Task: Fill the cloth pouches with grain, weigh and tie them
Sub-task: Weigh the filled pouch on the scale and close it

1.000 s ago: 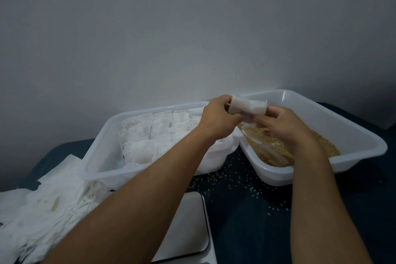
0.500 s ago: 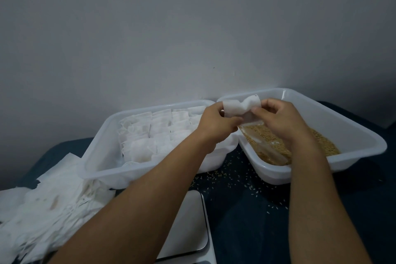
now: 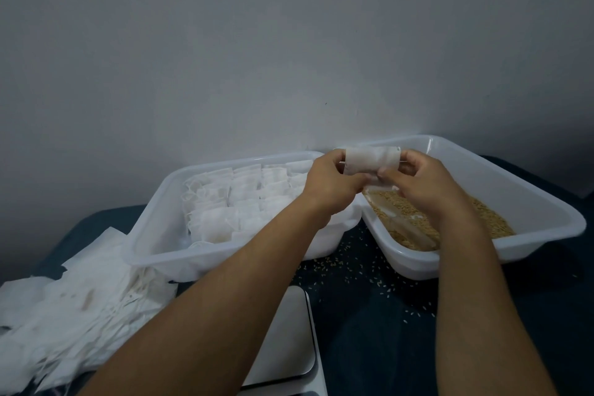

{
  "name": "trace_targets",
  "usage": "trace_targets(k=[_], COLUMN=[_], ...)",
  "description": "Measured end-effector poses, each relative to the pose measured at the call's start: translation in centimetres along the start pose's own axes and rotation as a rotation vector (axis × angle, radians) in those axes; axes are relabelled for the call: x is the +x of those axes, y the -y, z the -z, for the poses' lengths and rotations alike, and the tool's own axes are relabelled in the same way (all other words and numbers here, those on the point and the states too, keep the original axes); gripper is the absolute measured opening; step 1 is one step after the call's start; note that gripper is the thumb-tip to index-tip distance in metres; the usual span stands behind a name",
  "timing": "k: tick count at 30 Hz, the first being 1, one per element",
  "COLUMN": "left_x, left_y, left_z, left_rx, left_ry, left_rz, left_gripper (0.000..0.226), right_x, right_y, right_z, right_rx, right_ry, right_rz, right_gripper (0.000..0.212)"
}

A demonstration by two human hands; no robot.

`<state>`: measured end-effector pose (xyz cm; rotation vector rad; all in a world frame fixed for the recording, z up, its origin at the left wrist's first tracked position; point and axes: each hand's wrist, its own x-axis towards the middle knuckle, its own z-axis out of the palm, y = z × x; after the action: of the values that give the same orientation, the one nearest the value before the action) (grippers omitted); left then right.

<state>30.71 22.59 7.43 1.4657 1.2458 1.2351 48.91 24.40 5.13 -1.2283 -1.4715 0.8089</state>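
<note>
I hold a small white cloth pouch (image 3: 369, 161) stretched flat between both hands, above the gap between two white tubs. My left hand (image 3: 331, 183) pinches its left end and my right hand (image 3: 421, 182) pinches its right end. Beneath my right hand, the right tub (image 3: 543, 202) holds brown grain (image 3: 488, 219) and a clear plastic scoop (image 3: 411, 231) lying in it. The left tub (image 3: 154, 219) is packed with rows of filled white pouches (image 3: 244, 196). A white scale (image 3: 283, 341) sits at the bottom, partly hidden by my left forearm.
A loose heap of empty white pouches (image 3: 70, 309) lies at the left on the dark blue cloth (image 3: 385, 331). Spilled grains (image 3: 350, 267) are scattered between the tubs and the scale. A grey wall stands right behind the tubs.
The pouch was bunched between my hands; now it is pulled out flat and wide, my hands having moved slightly apart and upward.
</note>
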Motion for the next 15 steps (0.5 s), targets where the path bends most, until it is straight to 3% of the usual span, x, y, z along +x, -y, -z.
trace_targets(k=[4,15], left_x=[0.09,-0.07], left_y=[0.09,0.15], left_z=[-0.02,-0.32], left_rx=[0.042,0.054], left_ry=[-0.012,-0.014], left_rz=[-0.001,-0.006], left_gripper=[0.033,0.030], right_x=[0.10,-0.11], right_y=[0.00,-0.01], right_z=[0.13,0.09], right_rx=[0.024,0.009], right_ry=[-0.004,0.040], right_rz=[-0.023,-0.042], right_gripper=[0.047,0.064])
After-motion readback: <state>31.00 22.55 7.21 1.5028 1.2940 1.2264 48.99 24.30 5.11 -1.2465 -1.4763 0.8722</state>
